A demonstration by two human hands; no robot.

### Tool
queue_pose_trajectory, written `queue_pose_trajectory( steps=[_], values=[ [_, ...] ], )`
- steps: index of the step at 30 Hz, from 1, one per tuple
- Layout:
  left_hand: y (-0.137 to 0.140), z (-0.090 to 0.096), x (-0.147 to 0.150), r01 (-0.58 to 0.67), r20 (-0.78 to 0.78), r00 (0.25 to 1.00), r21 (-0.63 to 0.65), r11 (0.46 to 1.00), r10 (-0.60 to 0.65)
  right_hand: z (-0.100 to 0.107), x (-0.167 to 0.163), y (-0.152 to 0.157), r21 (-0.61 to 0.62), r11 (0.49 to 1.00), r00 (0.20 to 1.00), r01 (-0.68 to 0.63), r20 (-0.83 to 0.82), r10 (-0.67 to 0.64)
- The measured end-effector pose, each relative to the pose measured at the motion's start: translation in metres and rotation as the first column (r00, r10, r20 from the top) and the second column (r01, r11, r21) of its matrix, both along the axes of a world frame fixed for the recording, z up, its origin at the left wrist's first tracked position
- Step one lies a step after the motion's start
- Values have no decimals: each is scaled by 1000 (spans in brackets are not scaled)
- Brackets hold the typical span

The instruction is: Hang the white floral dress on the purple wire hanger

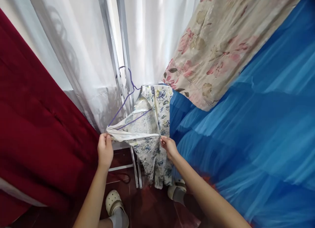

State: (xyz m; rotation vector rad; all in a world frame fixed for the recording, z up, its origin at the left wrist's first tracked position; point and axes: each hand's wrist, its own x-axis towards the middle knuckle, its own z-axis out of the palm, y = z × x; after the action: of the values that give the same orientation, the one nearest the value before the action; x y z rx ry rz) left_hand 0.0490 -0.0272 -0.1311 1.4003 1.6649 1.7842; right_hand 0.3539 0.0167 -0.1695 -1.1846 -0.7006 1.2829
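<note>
A white garment with a blue and yellow floral print [163,106] hangs on a purple clothes hanger [122,105], its neckline stretched wide between my hands. My left hand [105,149] pinches the fabric edge at the hanger's left end. With thumb and fingers, my right hand [168,146] grips the same pale edge farther right. One hanger arm stays bare above the cloth, and the lower bar shows through the opening. The hanger's far end is hidden under the fabric. Below my hands, the lower part of the garment drapes toward the floor.
Grey metal poles [124,34] rise behind the hanger, in front of white curtains [152,31]. Dark red cloth [44,123] hangs at left. A beige floral cloth [209,51] and ruffled blue fabric [246,129] fill the right. Pale clogs [113,201] stand on the dark tiled floor [152,211].
</note>
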Motion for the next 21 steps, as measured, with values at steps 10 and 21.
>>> queue_pose_trajectory(
  steps=[10, 21],
  values=[
    [-37, -4, 41, 444, -82, 881, -204, 873, -467, -24, 4, -21, -37, 999, 995, 7, 105, -3],
    [-85, 70, 123, 717, 53, 697, -21, 697, -715, 17, -21, -71, 151, 885, 874, -440, 296, 385]
  ],
)
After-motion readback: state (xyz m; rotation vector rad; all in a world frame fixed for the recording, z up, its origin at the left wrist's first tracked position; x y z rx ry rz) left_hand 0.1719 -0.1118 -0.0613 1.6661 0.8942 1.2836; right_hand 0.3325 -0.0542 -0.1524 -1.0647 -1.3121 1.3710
